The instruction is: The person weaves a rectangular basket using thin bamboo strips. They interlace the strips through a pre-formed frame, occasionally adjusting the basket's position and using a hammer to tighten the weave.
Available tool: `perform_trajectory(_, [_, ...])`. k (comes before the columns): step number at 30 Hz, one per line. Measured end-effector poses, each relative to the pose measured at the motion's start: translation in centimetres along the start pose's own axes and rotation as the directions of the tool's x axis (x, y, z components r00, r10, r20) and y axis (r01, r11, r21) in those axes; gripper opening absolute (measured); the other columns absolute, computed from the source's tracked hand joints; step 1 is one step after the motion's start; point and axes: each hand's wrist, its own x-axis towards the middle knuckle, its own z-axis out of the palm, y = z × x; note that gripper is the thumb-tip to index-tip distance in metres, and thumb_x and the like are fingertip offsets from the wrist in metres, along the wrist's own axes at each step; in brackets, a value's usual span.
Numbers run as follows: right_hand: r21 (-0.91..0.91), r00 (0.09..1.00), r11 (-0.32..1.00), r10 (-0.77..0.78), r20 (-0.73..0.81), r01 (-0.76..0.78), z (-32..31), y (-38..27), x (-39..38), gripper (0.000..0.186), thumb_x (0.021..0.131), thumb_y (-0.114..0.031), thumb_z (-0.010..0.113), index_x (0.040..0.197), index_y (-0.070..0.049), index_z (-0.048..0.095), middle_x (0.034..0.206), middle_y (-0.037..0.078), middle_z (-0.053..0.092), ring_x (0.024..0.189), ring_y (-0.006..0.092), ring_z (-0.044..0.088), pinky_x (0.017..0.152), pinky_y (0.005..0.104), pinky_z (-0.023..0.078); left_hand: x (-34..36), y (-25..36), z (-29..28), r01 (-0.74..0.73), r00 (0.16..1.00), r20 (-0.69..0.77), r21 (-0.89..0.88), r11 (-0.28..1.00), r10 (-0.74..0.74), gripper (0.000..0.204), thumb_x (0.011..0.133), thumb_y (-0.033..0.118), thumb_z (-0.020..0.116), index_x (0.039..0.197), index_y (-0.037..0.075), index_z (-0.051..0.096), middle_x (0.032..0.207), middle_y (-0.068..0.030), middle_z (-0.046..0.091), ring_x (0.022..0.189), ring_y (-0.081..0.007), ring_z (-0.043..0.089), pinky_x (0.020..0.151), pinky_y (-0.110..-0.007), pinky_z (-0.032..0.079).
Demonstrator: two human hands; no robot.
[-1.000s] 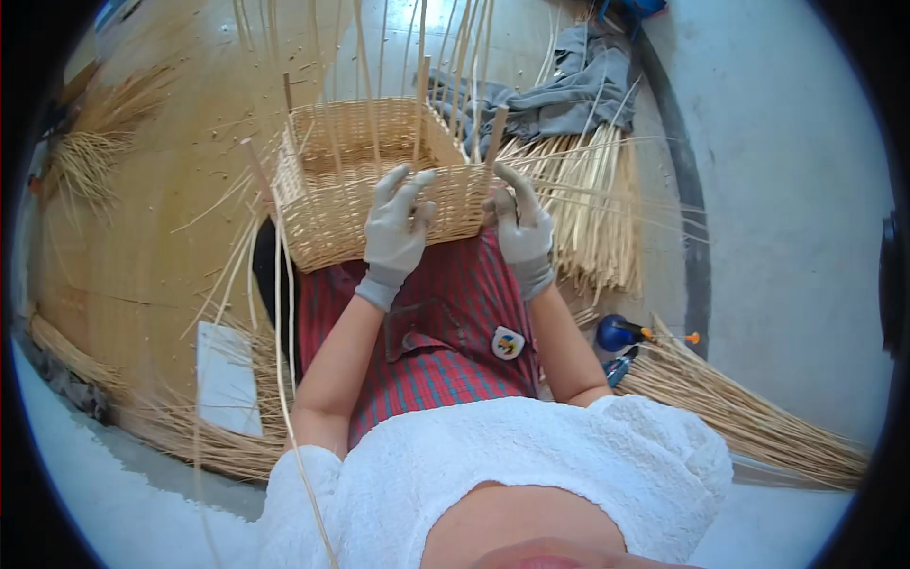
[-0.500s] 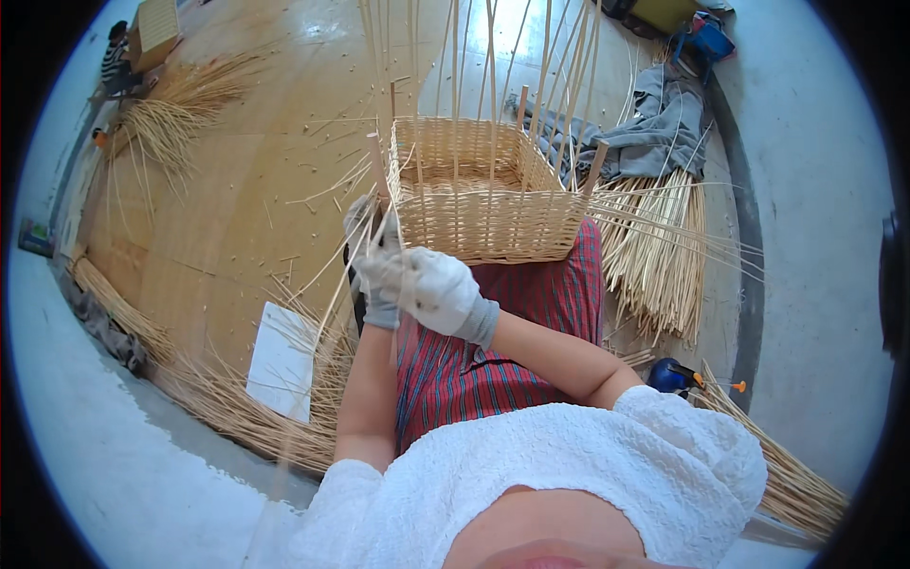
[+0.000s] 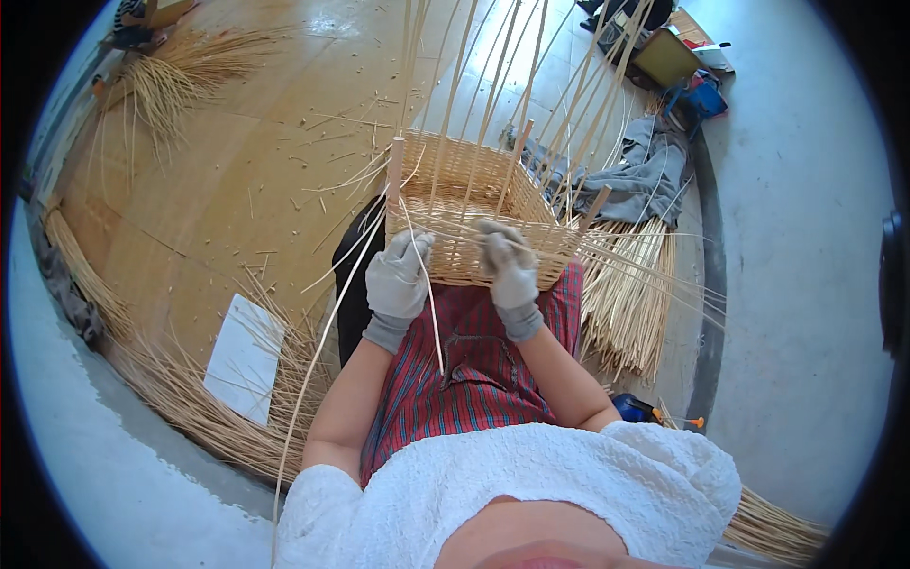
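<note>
You're on the weaving, it seems: left hand [image 3: 398,280] curled beside a strand [image 3: 433,299], right hand [image 3: 512,270] blurred, fingers bent, either one's hold impossible to tell, basket [image 3: 457,258] just beyond both, next pass likely calling for steady tension!

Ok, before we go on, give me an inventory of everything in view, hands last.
basket: one, straw-coloured, centre
corner posts: three visible, pale wood, at the basket's corners
upright strands: many, pale, rising from the basket
loose strands: several, pale, some trailing below the basket
strand bundles: several, tan, left and right
grey cloth: one, grey, over a right-hand bundle
flat sheet: one, white, lower left
small object: one, blue and orange, lower right, kind unclear
box-like object: one, olive, upper right
striped cloth: one, red and blue, below the basket
top: one, white, lower centre
left hand: one, pale glove, basket's near side
right hand: one, pale glove, basket's near side, blurred
</note>
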Motion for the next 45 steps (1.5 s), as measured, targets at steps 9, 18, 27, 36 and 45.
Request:
perform_trajectory(9, [-0.066,0.949,0.996,0.04,-0.312,-0.063,-6.4,0.1,3.4,0.015,0.106,-0.024,0.065,0.112,-0.011,0.068,0.091,-0.001,0.068,0.076,0.0066,0.063,0.058,0.0202,0.047,-0.2,0.0,1.3,0.05,0.985,0.165,-0.033,0.998,-0.044,0.067,0.086,0.015,0.079,0.149,0.026,0.057,0.151,-0.0189,0.052,0.087,-0.0365,0.072,0.074,-0.045,0.061])
perform_trajectory(18, [-0.651,0.752,0.465,-0.607,0.259,0.6,5.8,-5.7,15.4,0.04,0.099,-0.008,0.065,0.138,-0.004,0.058,0.106,0.012,0.074,0.105,0.0202,0.071,0.083,0.029,0.057,2.6,1.7,1.7,0.141,0.881,0.406,0.262,0.955,-0.241,0.101,0.078,0.012,0.083,0.162,0.039,0.035,0.152,-0.0143,0.047,0.119,-0.0343,0.065,0.083,-0.044,0.061])
perform_trajectory(27, [-0.484,0.916,0.823,-0.389,-0.1,0.297,-7.1,-0.9,6.0,0.028,0.103,-0.004,0.061,0.131,-0.005,0.063,0.107,0.008,0.069,0.099,0.0197,0.069,0.091,0.0334,0.056,3.3,4.2,4.9,-0.159,0.955,0.273,0.134,0.978,0.118,0.078,0.083,0.015,0.078,0.155,0.027,0.049,0.146,-0.012,0.05,0.107,-0.0336,0.068,0.09,-0.045,0.057])
perform_trajectory(36, [-0.105,0.895,0.92,-0.392,-0.214,0.378,-11.4,-4.1,7.4,0.051,0.107,-0.005,0.052,0.153,-0.018,0.034,0.117,0.01,0.068,0.098,0.0186,0.071,0.073,0.0303,0.06,2.6,5.9,8.6,-0.24,0.894,0.438,0.287,0.928,0.096,0.091,0.081,0.026,0.083,0.16,0.033,0.038,0.142,-0.0125,0.049,0.11,-0.0314,0.066,0.089,-0.045,0.055])
perform_trajectory(45, [-0.924,0.542,-0.125,-0.778,0.317,0.362,-11.5,-11.8,10.4,0.051,0.093,-0.009,0.074,0.141,-0.001,0.06,0.133,0.014,0.063,0.136,0.0273,0.052,0.116,0.0404,0.04,2.9,14.5,14.5,-0.085,0.79,0.611,0.204,0.975,-0.059,0.089,0.084,0.019,0.078,0.162,0.031,0.036,0.152,-0.0192,0.046,0.114,-0.0332,0.066,0.089,-0.044,0.058])
